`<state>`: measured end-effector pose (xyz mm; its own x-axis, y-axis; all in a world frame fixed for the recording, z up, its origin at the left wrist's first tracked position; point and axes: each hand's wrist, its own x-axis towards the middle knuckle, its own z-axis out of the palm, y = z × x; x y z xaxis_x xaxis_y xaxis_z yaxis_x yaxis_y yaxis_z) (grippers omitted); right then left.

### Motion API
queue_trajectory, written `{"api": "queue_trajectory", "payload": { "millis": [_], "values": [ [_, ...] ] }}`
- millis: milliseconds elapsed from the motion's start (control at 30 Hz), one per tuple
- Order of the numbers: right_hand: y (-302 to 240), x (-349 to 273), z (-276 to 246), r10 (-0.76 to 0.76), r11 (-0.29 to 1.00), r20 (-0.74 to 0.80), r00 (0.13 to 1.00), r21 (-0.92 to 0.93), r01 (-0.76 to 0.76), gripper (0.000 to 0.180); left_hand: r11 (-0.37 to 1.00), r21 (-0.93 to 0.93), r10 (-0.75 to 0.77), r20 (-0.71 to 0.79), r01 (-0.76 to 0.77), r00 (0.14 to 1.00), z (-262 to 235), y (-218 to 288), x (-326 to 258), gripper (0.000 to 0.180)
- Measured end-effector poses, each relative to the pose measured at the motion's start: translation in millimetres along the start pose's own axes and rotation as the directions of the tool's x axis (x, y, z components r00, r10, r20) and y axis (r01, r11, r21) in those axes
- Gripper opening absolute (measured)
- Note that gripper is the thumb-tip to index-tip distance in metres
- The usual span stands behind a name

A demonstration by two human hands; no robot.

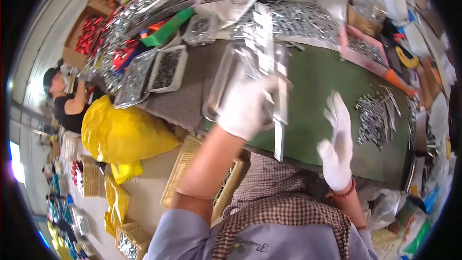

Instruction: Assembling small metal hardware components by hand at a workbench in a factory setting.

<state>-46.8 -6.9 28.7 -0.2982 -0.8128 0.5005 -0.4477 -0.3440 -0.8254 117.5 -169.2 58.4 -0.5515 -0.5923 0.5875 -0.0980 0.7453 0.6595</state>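
Observation:
My left hand (244, 108), in a white glove and smeared by motion, is closed round a bundle of long, flat, shiny metal strips (264, 50). They reach far past the hand, and one end sticks out below it. Beneath them lies a clear plastic tray (211, 103), partly hidden by the hand. To the right, my gloved right hand (338, 144) is raised over the green mat (308, 101), fingers stretched and apart, holding nothing. Beyond it, small metal parts (373, 118) lie heaped on the mat, with several thin rods beside them.
A large heap of metal pieces (308, 19) covers the back. A pink bin (363, 50) stands at the far right. Left are a white tub of dark pieces (167, 70), a green bin (168, 28) and a yellow sack (122, 132). Another person (70, 96) works at the far left.

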Motion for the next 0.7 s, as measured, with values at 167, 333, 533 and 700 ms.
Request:
{"api": "queue_trajectory", "payload": {
  "millis": [167, 333, 533, 700],
  "values": [
    [31.0, -0.6, -4.2, 0.339, 0.935, -0.148, 0.929, 0.158, -0.317, 0.06, 0.528, -0.655, -0.514, 0.261, 0.541, 0.817, 165.5, 3.0, -15.0, 0.054],
    [83.4, 1.5, -17.2, 0.4, 0.89, -0.257, 0.88, 0.336, -0.307, 0.052, 0.943, -0.032, -0.333, -0.12, 0.332, 0.935, 200.0, 14.4, -17.2, 0.047],
    [72.0, 13.4, -22.0, 0.402, 0.889, -0.149, 0.904, 0.3, -0.346, 0.055, 0.934, -0.195, -0.321, -0.086, 0.3, 0.943, 190.9, 5.5, -27.0, 0.055],
    [28.7, -5.3, -31.0, 0.133, 0.871, -0.122, 0.984, -0.459, -0.175, 0.053, 0.981, -0.169, -0.087, 0.045, 0.093, 0.995, 96.6, 35.2, -32.9, 0.043]
  ]
}}
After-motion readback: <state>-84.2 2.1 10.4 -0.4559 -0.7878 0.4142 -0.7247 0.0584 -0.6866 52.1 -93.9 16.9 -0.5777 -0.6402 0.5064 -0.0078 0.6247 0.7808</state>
